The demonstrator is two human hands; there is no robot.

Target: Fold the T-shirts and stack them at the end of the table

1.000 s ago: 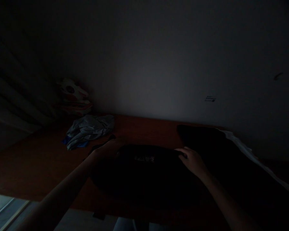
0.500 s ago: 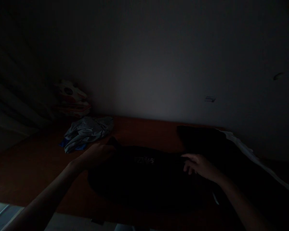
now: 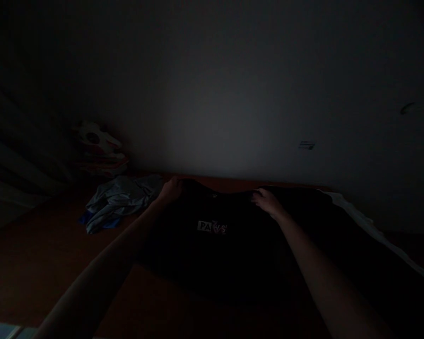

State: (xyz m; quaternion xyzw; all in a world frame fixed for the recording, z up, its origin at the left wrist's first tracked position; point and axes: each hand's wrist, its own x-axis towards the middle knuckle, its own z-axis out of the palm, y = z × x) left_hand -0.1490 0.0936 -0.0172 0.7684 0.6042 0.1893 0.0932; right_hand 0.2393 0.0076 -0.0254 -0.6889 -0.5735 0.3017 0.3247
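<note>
The black shirt (image 3: 212,256) is stretched out between the two hands over the brown table (image 3: 24,278), its printed lettering (image 3: 212,227) facing up and the neckline away from the person, so the opening-out looks largely done at the upper edge. The left hand (image 3: 172,189) closes on the shoulder at the left of the neckline, and the right hand (image 3: 266,201) pinches the upper edge on the other side with bent fingers; how firmly either grips, I cannot tell in this dimness. The lower hem curves loosely and is not laid straight, and no clear fold shows, so smoothing that part appears undone. To the right, a dark cloth (image 3: 342,245) with a white edge (image 3: 353,212) lies spread out; whether the shirt overlaps it is too dark to judge. To the left, a grey garment (image 3: 125,195) lies crumpled and untouched, with blue fabric (image 3: 111,222) beneath it
</note>
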